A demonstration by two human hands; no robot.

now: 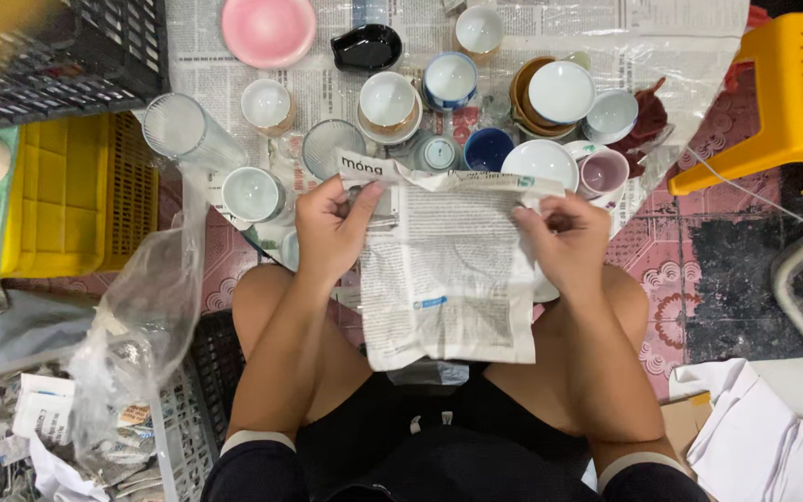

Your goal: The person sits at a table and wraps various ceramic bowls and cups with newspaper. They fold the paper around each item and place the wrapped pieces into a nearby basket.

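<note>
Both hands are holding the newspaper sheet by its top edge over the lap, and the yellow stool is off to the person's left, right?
Not quite. In the head view the left hand and right hand do hold the newspaper sheet by its top edge over the lap, but the yellow stool stands to the person's right.

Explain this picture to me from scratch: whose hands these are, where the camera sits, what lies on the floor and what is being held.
There is no machine here. A camera worn on a seated person's head looks straight down at their knees and bare hands. The left hand and the right hand each grip a top corner of a newspaper sheet, holding it spread over the lap. Beyond it, more newspaper covers the floor, crowded with cups and bowls: a pink bowl, a small black dish, a blue cup and several white ones. A yellow crate sits at the left, a yellow plastic stool at the right.
</note>
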